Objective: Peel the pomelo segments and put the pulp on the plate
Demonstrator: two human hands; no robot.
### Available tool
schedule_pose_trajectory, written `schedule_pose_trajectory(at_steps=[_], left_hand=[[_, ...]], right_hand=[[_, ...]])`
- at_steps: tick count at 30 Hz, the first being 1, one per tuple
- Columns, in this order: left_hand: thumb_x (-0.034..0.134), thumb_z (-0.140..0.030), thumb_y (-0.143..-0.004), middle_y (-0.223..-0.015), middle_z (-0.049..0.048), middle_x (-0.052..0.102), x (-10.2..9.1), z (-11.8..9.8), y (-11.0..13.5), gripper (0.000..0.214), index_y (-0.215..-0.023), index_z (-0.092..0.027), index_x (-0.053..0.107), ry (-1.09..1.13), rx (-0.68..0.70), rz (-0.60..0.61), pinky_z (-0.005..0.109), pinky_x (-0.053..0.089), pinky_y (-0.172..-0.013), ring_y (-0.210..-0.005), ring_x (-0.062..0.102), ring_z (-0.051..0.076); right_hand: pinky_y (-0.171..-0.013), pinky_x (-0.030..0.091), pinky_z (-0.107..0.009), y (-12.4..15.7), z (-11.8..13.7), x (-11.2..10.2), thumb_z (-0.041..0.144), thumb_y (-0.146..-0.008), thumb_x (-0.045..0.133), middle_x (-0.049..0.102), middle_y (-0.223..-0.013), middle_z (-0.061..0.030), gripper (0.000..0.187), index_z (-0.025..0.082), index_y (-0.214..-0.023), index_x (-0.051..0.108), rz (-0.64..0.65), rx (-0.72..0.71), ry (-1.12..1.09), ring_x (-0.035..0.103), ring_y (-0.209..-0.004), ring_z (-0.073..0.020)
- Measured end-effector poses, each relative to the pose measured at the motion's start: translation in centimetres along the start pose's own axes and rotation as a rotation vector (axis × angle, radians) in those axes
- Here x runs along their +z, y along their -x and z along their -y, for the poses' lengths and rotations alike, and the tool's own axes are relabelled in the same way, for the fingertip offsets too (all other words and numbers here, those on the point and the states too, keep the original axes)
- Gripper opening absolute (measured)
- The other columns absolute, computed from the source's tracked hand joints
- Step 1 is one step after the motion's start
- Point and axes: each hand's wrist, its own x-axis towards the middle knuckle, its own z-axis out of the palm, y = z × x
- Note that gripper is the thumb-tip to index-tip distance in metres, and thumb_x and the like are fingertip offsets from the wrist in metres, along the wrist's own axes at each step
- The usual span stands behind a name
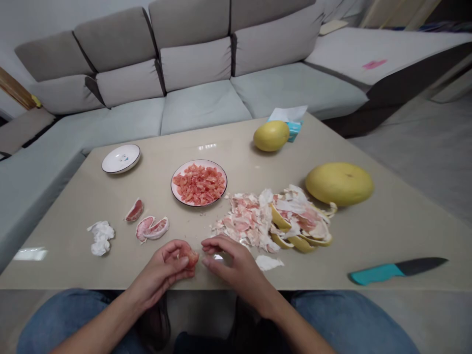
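Note:
A peeled piece of red pomelo flesh (191, 256) is held in the fingers of my left hand (164, 268), over the front edge of the table. My right hand (232, 260) is just to its right, thumb and forefinger apart, with nothing visible between them. Beyond my hands, a plate (173, 192) holds a heap of small red pomelo pieces (200, 184). Pomelo segments in their pale skin (153, 228) lie behind my left hand, with another segment (134, 210) a little farther off. Peels and membranes (254, 219) are piled behind my right hand.
Two whole yellow pomelos (339, 184) (271, 136) sit at the right, the farther by a tissue pack (295, 129). A knife with a teal handle (376, 274) lies front right. Crumpled tissue (101, 238) and a white dish (121, 159) are at left. A sofa (199, 105) stands behind the table.

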Motion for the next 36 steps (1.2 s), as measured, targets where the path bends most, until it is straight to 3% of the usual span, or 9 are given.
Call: schedule_pose_trajectory(at_steps=[4, 10, 16, 22, 28, 36], left_hand=[[0.078, -0.021, -0.074, -0.083, 0.0011, 0.067, 0.4, 0.3, 0.1, 0.023, -0.091, -0.016, 0.063, -0.214, 0.159, -0.058, 0.020, 0.046, -0.072, -0.077, 0.061, 0.011], [0.080, -0.024, -0.069, -0.079, 0.0009, 0.070, 0.4, 0.1, 0.1, 0.024, -0.086, -0.016, 0.065, -0.288, 0.162, -0.041, 0.022, 0.045, -0.071, -0.075, 0.061, 0.013], [0.080, -0.022, -0.069, -0.073, 0.0001, 0.069, 0.5, -0.6, 0.4, 0.021, -0.082, -0.015, 0.066, -0.271, 0.087, 0.020, 0.021, 0.046, -0.066, -0.068, 0.061, 0.011], [0.079, -0.025, -0.071, -0.073, 0.0038, 0.071, 0.5, -1.1, 0.5, 0.021, -0.082, -0.013, 0.066, -0.232, 0.025, 0.081, 0.023, 0.046, -0.066, -0.067, 0.062, 0.013], [0.080, -0.024, -0.071, -0.074, 0.0045, 0.070, 0.0, -0.9, 0.5, 0.025, -0.087, -0.013, 0.065, -0.110, -0.070, 0.144, 0.022, 0.047, -0.065, -0.068, 0.064, 0.013], [0.079, -0.021, -0.072, -0.074, 0.0042, 0.065, -0.5, -1.4, 0.6, 0.023, -0.089, -0.012, 0.066, -0.001, -0.138, 0.198, 0.020, 0.049, -0.062, -0.068, 0.061, 0.012]], right_hand=[[-0.071, 0.049, -0.025, 0.2, 0.5, 0.9, 0.025, -0.073, 0.077, 0.066, -0.085, -0.0013, 0.025, 0.020, -0.096, 0.069, 0.063, -0.004, -0.084, 0.062, -0.075, -0.0146], [-0.059, 0.047, -0.022, 0.5, 0.9, 1.4, 0.022, -0.073, 0.075, 0.064, -0.075, -0.0007, 0.013, 0.017, -0.085, 0.070, 0.069, 0.085, -0.172, 0.059, -0.065, -0.0122], [-0.055, 0.044, -0.021, 0.4, 1.4, 0.9, 0.028, -0.075, 0.072, 0.068, -0.075, -0.0027, 0.013, 0.016, -0.079, 0.072, 0.148, 0.198, -0.284, 0.058, -0.063, -0.0122], [-0.049, 0.040, -0.020, 0.4, 1.2, 1.3, 0.035, -0.071, 0.075, 0.063, -0.058, 0.0006, 0.022, 0.014, -0.075, 0.071, 0.206, 0.338, -0.461, 0.052, -0.051, -0.0088], [-0.055, 0.050, -0.024, 0.1, -0.2, 1.0, 0.047, -0.070, 0.075, 0.066, -0.062, -0.0009, 0.036, 0.013, -0.081, 0.071, 0.341, 0.452, -0.715, 0.059, -0.053, -0.0113], [-0.050, 0.049, -0.018, -0.1, -0.3, 0.5, 0.048, -0.074, 0.072, 0.063, -0.068, -0.0014, 0.036, 0.012, -0.071, 0.067, 0.385, 0.508, -0.926, 0.056, -0.056, -0.0083]])
